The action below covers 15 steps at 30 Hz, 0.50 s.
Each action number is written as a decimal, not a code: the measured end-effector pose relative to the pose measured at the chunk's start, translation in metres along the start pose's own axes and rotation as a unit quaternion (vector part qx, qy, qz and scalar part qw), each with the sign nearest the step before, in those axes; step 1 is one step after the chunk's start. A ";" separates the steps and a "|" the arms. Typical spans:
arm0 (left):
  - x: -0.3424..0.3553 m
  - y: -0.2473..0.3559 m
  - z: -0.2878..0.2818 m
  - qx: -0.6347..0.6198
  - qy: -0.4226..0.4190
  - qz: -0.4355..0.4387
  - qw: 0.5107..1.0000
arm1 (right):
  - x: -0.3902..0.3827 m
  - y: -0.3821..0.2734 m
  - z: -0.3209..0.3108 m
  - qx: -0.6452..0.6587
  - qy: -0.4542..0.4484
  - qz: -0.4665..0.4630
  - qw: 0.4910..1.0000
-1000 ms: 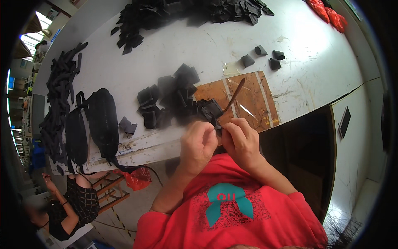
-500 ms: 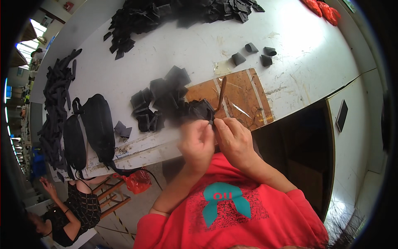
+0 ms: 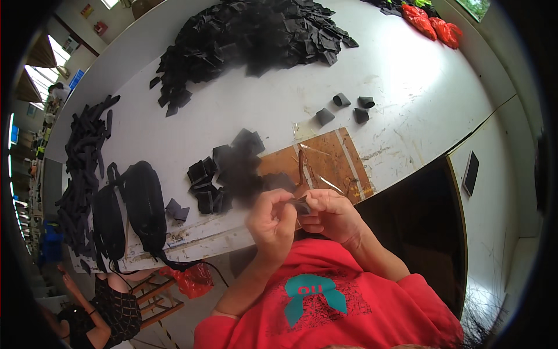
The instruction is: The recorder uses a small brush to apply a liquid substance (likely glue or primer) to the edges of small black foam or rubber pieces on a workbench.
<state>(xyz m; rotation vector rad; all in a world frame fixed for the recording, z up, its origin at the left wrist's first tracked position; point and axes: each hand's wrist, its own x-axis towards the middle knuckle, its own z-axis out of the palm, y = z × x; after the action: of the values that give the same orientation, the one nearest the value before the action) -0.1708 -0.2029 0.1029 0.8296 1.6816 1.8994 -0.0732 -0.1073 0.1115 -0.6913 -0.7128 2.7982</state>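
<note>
Two bare hands meet just in front of the person's red shirt (image 3: 331,302), at the near edge of a long white worktable (image 3: 418,99). Far left on the table lies a row of black strips (image 3: 81,168), and beside it two black oval bag shapes (image 3: 142,203) with cords trailing off the edge. Next comes a loose cluster of black fabric squares (image 3: 226,174), kept within easy reach of the hands. The left hand (image 3: 272,220) curls its fingers around one side of a small black fabric piece (image 3: 301,205), and the right hand (image 3: 332,214) pinches the other side, so the piece is held up between them, close to the body and above the table edge. Behind the hands sits a brown wooden board (image 3: 325,160) with pale tape strips. Farther right lie four small folded black pieces (image 3: 349,107), and a large heap of black cut pieces (image 3: 256,35) fills the back of the table.

Fingers cover most of the held piece, so its shape and any fold are unclear. Red items (image 3: 433,23) at the top edge are cut off.
</note>
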 end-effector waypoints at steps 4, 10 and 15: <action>0.022 0.026 -0.009 -0.313 -0.088 -0.165 0.931 | -0.006 -0.030 0.020 -0.228 -0.020 -0.104 0.968; 0.067 0.076 -0.008 -0.437 -0.143 -0.255 0.851 | 0.020 -0.091 0.057 -0.332 -0.066 -0.166 0.926; 0.063 0.036 -0.011 -0.362 -0.169 -0.234 0.886 | 0.041 -0.066 0.016 -0.287 -0.135 -0.165 0.934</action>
<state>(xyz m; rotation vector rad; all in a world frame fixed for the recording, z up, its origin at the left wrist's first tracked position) -0.2213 -0.1723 0.1462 0.3667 0.7563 1.7015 -0.1134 -0.0449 0.1404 -0.2182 -1.5713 2.3883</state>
